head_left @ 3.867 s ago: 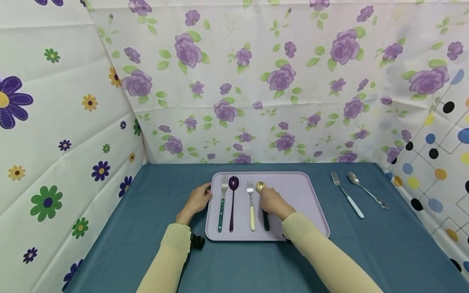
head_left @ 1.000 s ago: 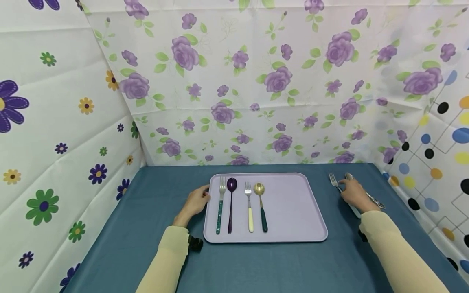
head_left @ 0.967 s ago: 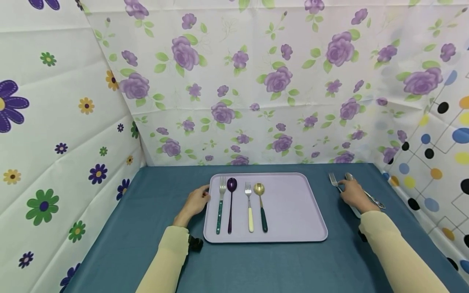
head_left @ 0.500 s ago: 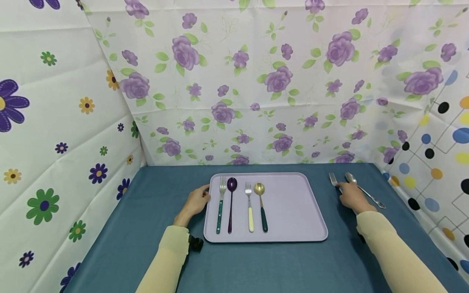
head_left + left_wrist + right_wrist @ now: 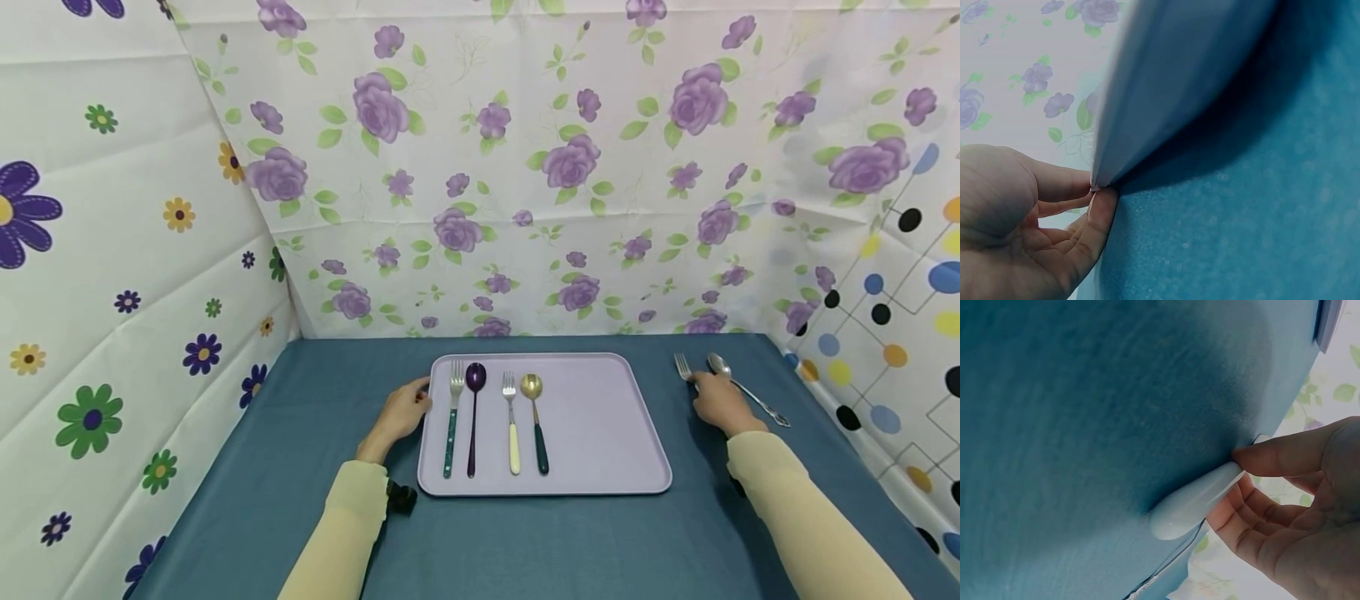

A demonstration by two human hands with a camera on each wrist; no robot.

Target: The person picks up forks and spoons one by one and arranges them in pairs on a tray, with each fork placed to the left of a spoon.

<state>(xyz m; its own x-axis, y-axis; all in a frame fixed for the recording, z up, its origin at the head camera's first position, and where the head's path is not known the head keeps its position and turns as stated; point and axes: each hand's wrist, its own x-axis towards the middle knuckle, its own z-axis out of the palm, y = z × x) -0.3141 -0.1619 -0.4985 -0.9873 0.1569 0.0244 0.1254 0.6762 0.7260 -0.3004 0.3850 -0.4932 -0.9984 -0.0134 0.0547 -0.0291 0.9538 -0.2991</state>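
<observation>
My left hand [image 5: 401, 412] pinches the left rim of the lilac tray [image 5: 600, 425]; in the left wrist view, thumb and fingers meet on the tray's edge [image 5: 1166, 75]. Out to the right of the tray, my right hand [image 5: 722, 404] pinches a fork [image 5: 682, 365] lying on the cloth. Its tines show past my fingers, and the right wrist view shows its pale, rounded handle [image 5: 1194, 501] between thumb and fingers. In the head view my hand covers that handle. Close beside it on the right lies a silver spoon [image 5: 759, 404] with an ornate handle end.
On the tray lie a green-handled fork [image 5: 450, 437], a purple spoon [image 5: 473, 425], a cream-handled fork [image 5: 513, 446] and a gold spoon [image 5: 532, 386] with a dark green handle. A blue-green cloth [image 5: 525, 542] covers the table. Patterned sheets [image 5: 487, 167] stand behind and at both sides.
My right hand has let go of the gold spoon on the tray and moved right to the pale-handled fork. Lately it has shifted slightly left, uncovering the silver spoon's bowl. My left hand stays at the tray.
</observation>
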